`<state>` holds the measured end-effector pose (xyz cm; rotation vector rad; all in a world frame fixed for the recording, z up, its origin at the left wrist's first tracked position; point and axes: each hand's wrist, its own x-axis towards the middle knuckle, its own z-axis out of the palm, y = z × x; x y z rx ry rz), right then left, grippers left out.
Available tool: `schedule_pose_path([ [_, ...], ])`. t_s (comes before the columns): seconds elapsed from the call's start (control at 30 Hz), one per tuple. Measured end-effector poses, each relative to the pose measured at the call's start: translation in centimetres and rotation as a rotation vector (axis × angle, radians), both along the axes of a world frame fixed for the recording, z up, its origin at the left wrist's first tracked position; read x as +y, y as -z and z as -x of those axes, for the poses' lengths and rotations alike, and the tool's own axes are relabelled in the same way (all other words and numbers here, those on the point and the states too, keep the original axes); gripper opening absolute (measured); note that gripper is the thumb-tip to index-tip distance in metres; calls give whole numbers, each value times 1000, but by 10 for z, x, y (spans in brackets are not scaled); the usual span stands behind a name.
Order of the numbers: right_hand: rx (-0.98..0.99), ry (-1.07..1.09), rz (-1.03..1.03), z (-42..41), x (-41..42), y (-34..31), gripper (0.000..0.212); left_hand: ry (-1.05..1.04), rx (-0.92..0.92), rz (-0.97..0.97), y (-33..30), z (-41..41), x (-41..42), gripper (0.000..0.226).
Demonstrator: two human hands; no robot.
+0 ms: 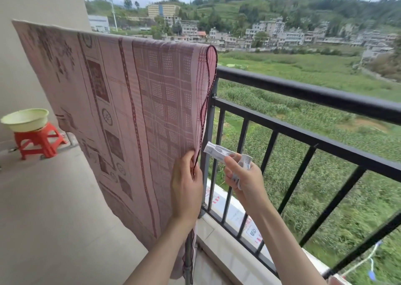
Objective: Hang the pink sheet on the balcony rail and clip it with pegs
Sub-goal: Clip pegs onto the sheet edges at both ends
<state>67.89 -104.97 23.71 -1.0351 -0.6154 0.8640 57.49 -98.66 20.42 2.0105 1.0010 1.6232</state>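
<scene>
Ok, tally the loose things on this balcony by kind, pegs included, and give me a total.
Pink sheet, draped over the rail, left hand pinching its edge: 1
White pegs, held in the right hand: at least 2; exact count unclear
Pale green basin: 1
Red stool, under the basin: 1
Total: at least 5

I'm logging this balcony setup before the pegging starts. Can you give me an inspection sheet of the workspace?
Surface: balcony floor, pale and bare.
Job's things: pink sheet draped over the black rail; white pegs in hand.
Clutter: pale green basin on a red stool.
Hands: left hand pinches the sheet's edge; right hand holds pegs.
Cables: nothing seen.
Surroundings: green fields, hillside buildings.
</scene>
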Motion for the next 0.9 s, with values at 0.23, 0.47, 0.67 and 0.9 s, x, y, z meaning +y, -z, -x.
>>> schedule_pose_path([
  [0.23,-520,300,47,13,-6,17,40,15,43,-125,24,7,6,32],
  [0.47,-865,477,-76,19,-13,5,61,7,123,-176,18,8,-7,29],
  [0.67,-1060,536,-162,25,-17,4,39,-18,200,-217,22,11,-9,43],
  [0.9,-1112,607,-145,34,-11,-2,37,21,174,-229,27,19,-11,38],
])
